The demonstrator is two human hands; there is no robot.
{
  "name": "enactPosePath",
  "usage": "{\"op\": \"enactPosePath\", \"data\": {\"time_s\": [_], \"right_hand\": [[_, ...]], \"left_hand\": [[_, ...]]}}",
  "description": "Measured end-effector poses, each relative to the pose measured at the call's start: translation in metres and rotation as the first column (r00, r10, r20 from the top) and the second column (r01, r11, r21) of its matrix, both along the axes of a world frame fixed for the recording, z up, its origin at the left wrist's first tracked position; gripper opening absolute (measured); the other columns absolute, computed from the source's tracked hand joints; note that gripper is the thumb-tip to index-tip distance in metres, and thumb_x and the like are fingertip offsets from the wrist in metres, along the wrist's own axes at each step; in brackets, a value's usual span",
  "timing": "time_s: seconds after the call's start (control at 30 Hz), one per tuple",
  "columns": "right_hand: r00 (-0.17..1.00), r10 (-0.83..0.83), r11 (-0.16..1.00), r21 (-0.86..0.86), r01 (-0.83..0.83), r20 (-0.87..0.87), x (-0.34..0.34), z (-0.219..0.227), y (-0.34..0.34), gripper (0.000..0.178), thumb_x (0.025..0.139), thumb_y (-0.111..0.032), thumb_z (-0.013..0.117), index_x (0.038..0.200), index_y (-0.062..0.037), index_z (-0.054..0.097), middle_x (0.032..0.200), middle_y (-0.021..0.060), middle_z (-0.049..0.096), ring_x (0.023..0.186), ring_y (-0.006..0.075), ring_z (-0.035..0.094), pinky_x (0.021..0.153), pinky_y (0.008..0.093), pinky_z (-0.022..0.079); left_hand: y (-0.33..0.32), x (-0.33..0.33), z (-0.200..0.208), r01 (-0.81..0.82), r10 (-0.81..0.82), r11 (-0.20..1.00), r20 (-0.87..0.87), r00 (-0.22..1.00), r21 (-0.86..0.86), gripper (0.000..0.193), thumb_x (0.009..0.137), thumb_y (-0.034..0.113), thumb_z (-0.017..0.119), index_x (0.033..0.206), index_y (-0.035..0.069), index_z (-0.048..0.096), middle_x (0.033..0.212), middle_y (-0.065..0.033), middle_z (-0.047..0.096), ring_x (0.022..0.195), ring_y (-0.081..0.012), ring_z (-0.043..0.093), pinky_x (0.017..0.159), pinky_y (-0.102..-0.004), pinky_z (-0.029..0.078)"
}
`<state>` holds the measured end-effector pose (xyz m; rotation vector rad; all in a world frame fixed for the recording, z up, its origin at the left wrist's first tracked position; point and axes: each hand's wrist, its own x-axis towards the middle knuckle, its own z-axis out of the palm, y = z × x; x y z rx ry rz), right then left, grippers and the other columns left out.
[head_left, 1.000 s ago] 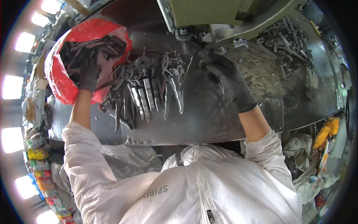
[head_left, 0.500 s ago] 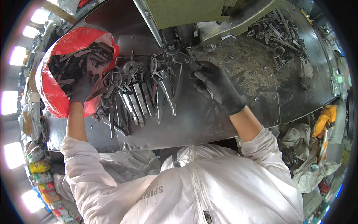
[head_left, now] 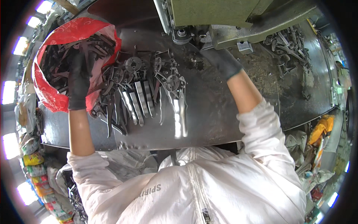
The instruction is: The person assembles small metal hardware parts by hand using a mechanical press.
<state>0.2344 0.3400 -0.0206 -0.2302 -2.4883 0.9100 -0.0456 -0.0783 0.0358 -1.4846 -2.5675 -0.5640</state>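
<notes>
My left hand (head_left: 79, 80), in a dark glove, reaches into a red plastic bag (head_left: 76, 25) full of dark flat metal parts (head_left: 100, 47). Its fingers are lost among those parts. My right hand (head_left: 223, 64), gloved too, is stretched up to the underside of a green press-like machine (head_left: 210, 13). The machine hides its fingertips, so I cannot make out what they hold or touch. Between my hands lies a row of metal lever assemblies (head_left: 138, 95) with round discs and long handles. At its right end, one lever assembly (head_left: 178, 100) has bright, smeared handles.
A pile of loose metal parts (head_left: 287, 44) lies at the far right of the dark metal table (head_left: 212, 127). A block with a bright face (head_left: 244, 46) sits at the machine's lower edge. Beyond the table's right edge is an orange cloth or bag (head_left: 322, 128).
My right hand has moved forward under the machine. A lever assembly now shows at the row's right end, where its handles were not before. My left hand has shifted slightly within the bag.
</notes>
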Motion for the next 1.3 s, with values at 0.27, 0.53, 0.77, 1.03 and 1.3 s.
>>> {"op": "enactPosePath", "data": {"time_s": [0.27, 0.53, 0.77, 1.03, 1.3], "right_hand": [[0.929, -0.057, 0.992, -0.122, 0.013, -0.366, 0.046, -0.013, 0.027, 0.027, 0.1, -0.017, 0.058, 0.124, -0.0042, 0.064, 0.101, 0.0137, 0.073, 0.103, 0.0284, 0.072, 0.081, 0.0396, 0.056], [0.921, -0.32, 0.92, -0.161, 0.358, 0.221, 0.097, 0.036, 0.013, 0.037, 0.098, -0.02, 0.067, 0.129, -0.0012, 0.059, 0.098, 0.014, 0.073, 0.084, 0.0246, 0.074, 0.077, 0.0401, 0.057], [0.982, -0.092, 0.321, -0.929, 0.184, 0.163, 0.107, 0.056, -0.023, 0.033, 0.099, -0.017, 0.067, 0.129, -0.0025, 0.065, 0.096, 0.0058, 0.073, 0.078, 0.0097, 0.068, 0.068, 0.0248, 0.058], [0.997, -0.027, 0.256, -0.964, 0.076, 0.071, 0.1, 0.052, -0.037, 0.033, 0.098, -0.014, 0.068, 0.129, -0.0009, 0.065, 0.106, 0.0066, 0.073, 0.087, 0.011, 0.069, 0.075, 0.0241, 0.057], [0.997, -0.038, 0.546, -0.835, 0.071, 0.059, 0.095, 0.042, -0.045, 0.035, 0.095, -0.005, 0.064, 0.129, 0.0008, 0.062, 0.105, 0.0054, 0.072, 0.09, 0.0093, 0.067, 0.08, 0.0264, 0.056]], "left_hand": [[0.083, 0.193, 0.035, -0.19, -0.23, 0.918, 0.856, 0.463, 0.349, 0.035, 0.086, 0.001, 0.064, 0.121, 0.004, 0.065, 0.11, -0.0115, 0.067, 0.084, -0.0156, 0.068, 0.07, -0.0276, 0.056], [0.151, 0.273, -0.068, -0.049, -0.109, 0.989, 0.9, 0.422, 0.142, 0.028, 0.099, 0.018, 0.06, 0.123, 0.005, 0.06, 0.094, -0.0079, 0.069, 0.082, -0.0216, 0.069, 0.067, -0.0364, 0.056], [0.183, 0.24, -0.012, -0.245, 0.082, 0.955, 0.643, 0.762, 0.169, 0.037, 0.104, 0.036, 0.06, 0.123, 0.006, 0.065, 0.094, -0.0052, 0.07, 0.08, -0.0176, 0.067, 0.067, -0.0349, 0.054], [0.21, 0.233, -0.019, -0.093, -0.048, 0.991, 0.897, 0.439, 0.098, 0.046, 0.108, 0.03, 0.051, 0.14, -0.003, 0.055, 0.128, -0.0167, 0.064, 0.108, -0.0226, 0.068, 0.093, -0.032, 0.054], [0.219, 0.236, -0.019, 0.024, -0.193, 0.969, 0.696, 0.691, 0.244, 0.06, 0.107, 0.045, 0.053, 0.137, -0.007, 0.058, 0.13, -0.0249, 0.065, 0.121, -0.0291, 0.062, 0.105, -0.0356, 0.045]]}}
